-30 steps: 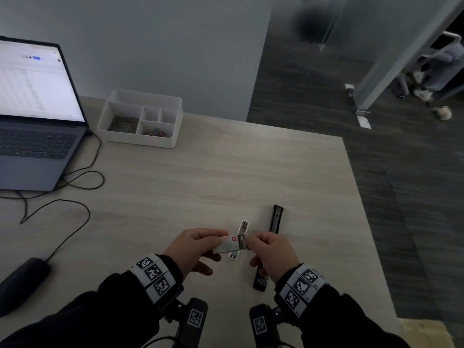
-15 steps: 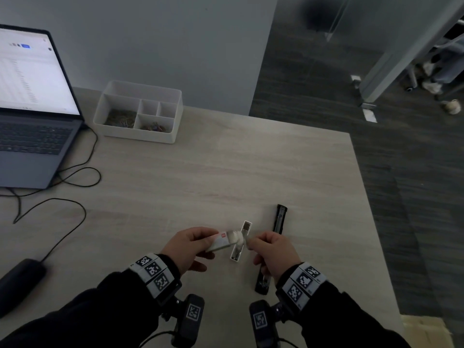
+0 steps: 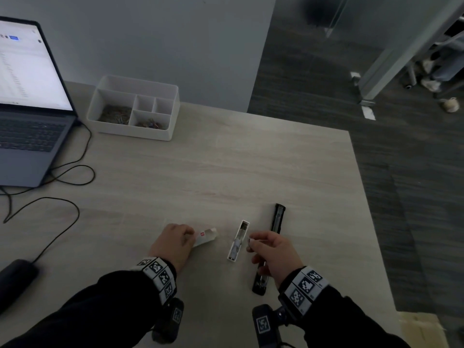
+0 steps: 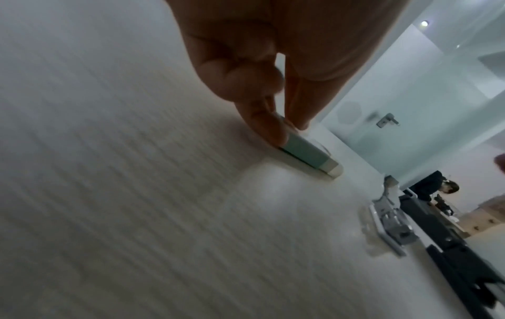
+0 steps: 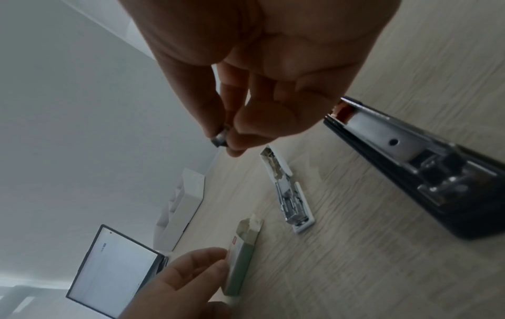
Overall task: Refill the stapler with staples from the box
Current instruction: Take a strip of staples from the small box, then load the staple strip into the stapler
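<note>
Hands pinching staples (image 5: 220, 139), box (image 3: 205, 236).

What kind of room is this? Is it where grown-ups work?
Probably an office. An open laptop sits on a desk beside a white organizer tray holding what look like paper clips, and a stapler lies open.
</note>
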